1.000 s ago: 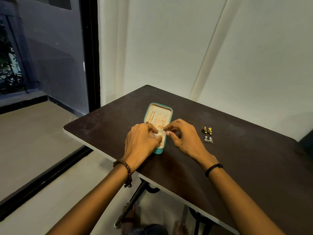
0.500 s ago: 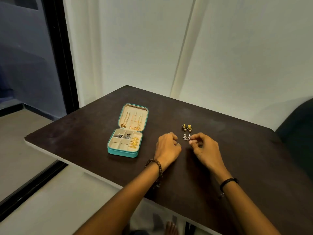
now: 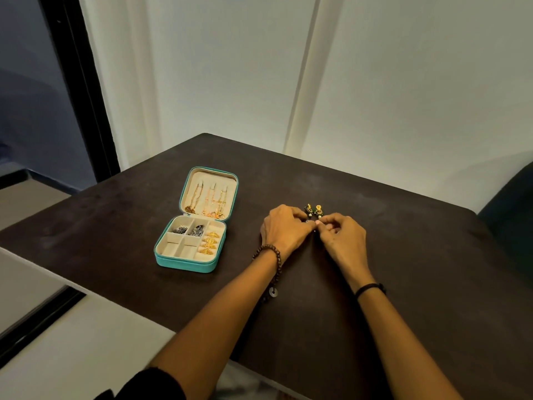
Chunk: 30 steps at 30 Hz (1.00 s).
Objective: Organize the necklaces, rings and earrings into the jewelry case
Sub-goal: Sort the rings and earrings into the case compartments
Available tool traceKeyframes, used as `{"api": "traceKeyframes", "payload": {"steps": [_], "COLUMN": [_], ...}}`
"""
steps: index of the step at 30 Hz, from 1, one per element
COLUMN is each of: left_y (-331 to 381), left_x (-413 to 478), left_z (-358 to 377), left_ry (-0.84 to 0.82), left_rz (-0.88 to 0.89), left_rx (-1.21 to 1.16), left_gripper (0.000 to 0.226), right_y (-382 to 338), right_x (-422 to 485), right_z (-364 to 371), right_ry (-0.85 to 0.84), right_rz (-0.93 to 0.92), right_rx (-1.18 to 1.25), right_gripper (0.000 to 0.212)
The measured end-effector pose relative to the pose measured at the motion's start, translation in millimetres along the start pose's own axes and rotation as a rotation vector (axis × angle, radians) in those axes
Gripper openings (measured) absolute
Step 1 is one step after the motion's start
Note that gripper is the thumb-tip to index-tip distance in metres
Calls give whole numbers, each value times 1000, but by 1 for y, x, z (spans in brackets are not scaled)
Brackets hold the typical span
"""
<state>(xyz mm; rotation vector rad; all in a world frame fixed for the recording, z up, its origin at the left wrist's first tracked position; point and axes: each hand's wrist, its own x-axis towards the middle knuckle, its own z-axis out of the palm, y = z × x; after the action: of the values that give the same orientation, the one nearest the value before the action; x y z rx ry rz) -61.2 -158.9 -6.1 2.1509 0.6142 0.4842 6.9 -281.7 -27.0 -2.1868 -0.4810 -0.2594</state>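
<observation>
A teal jewelry case [image 3: 184,262] lies open on the dark table [image 3: 403,284]. Gold necklaces [image 3: 206,199] hang in its lid. Its tray holds dark silver earrings [image 3: 189,230] in the back compartments and gold rings [image 3: 210,243] in the right column. To the right of the case my left hand [image 3: 284,229] and my right hand [image 3: 340,236] meet fingertip to fingertip and pinch the small silver earrings [image 3: 313,225], mostly hidden between the fingers. A pair of gold and green earrings [image 3: 313,210] lies on the table just behind my fingers.
The table's near edge runs diagonally from the left to the bottom middle, with pale floor beyond it. A white wall stands behind the table. A dark chair [image 3: 510,215] sits at the right edge. A black door frame [image 3: 83,90] is at the left.
Both hands left the case and went right to the silver earrings. The right hand reached them first; now the left hand has joined it there. The view has swung right.
</observation>
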Motion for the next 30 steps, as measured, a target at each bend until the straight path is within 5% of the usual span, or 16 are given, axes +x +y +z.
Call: {"api": "traceKeyframes", "payload": {"steps": [22, 30], "left_y": [-2, -7], "left_x": [-5, -12], "left_z": [7, 7], "left_ry": [48, 27], "left_rz": [140, 145], "left_rx": [138, 18], "left_gripper": [26, 19], "right_y": [-7, -3], "right_x": [-9, -11], "right_z": [2, 8], "right_ry": [31, -110], "right_rz": [-134, -192], "right_rx": [-213, -298], "right_gripper": [10, 19]}}
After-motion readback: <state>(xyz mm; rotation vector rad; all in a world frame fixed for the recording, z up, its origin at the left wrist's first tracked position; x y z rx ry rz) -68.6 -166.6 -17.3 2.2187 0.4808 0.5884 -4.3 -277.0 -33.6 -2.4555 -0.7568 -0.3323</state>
